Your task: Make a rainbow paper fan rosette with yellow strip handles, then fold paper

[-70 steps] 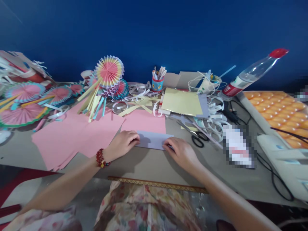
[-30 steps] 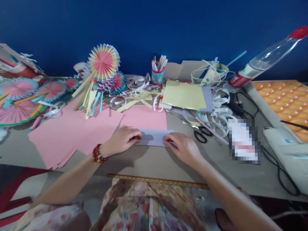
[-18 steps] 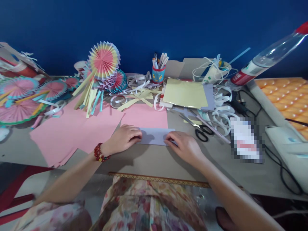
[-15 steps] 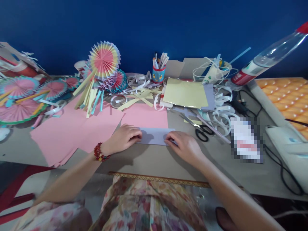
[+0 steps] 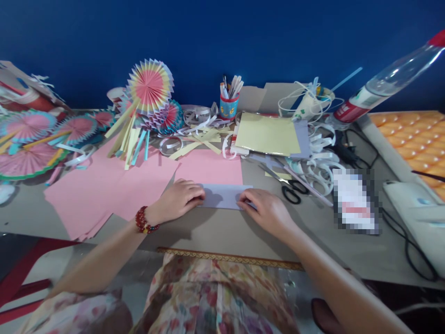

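A folded strip of pale lilac paper (image 5: 224, 195) lies flat on the grey table (image 5: 222, 232) in front of me. My left hand (image 5: 179, 200), with a red bead bracelet at the wrist, has its fingers curled down and pressing on the strip's left end. At the right end my right hand (image 5: 266, 212) pinches the paper with bent fingers. A pink sheet (image 5: 208, 169) lies just behind the strip.
More pink sheets (image 5: 104, 195) spread to the left, with pleated paper fans (image 5: 149, 88) behind. A pen cup (image 5: 227, 107), yellow sheets (image 5: 266, 134), paper curls, black scissors (image 5: 290, 195), a clear bottle (image 5: 385, 88), cables and an orange tray (image 5: 410, 139) crowd the back and right.
Both hands stay pressed on the ends of the lilac strip. Only the view has shifted slightly since the earliest frame.
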Demonstrator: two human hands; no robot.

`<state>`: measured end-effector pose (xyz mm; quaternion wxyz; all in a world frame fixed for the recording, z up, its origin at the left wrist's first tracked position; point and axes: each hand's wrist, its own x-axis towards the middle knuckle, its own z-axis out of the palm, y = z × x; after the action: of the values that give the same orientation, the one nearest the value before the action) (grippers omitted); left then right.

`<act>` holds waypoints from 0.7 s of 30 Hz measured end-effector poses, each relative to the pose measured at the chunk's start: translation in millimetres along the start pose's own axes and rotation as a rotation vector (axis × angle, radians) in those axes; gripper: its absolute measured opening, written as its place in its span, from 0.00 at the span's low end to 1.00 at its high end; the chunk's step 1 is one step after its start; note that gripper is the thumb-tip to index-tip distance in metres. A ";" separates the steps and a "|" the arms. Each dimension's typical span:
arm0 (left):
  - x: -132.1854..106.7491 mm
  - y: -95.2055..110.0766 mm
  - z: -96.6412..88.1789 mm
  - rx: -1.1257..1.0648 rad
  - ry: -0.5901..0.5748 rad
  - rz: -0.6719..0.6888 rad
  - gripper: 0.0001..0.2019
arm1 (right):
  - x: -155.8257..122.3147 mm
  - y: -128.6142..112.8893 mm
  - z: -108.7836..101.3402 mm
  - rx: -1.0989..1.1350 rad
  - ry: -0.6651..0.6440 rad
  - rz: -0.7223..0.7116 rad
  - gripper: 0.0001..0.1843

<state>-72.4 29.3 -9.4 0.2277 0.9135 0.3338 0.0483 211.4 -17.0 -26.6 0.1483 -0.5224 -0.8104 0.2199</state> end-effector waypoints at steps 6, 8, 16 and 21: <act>-0.4 1.5 1.2 0.037 -0.007 -0.003 0.09 | 0.0 1.0 -1.4 0.011 -0.002 -0.006 0.06; -0.2 2.2 0.5 0.045 -0.012 -0.003 0.09 | -0.7 2.5 -3.4 0.035 -0.014 -0.016 0.06; 1.6 3.1 -1.4 0.028 -0.023 -0.007 0.09 | -3.9 11.7 -20.0 0.064 -0.059 -0.045 0.07; 2.0 1.3 -0.1 0.036 -0.034 -0.013 0.09 | -3.0 16.4 -23.1 0.112 -0.100 -0.045 0.05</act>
<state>-70.1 29.7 -8.9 0.2174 0.9160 0.3364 0.0251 236.3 -9.3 -15.2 0.1414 -0.4833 -0.8148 0.2872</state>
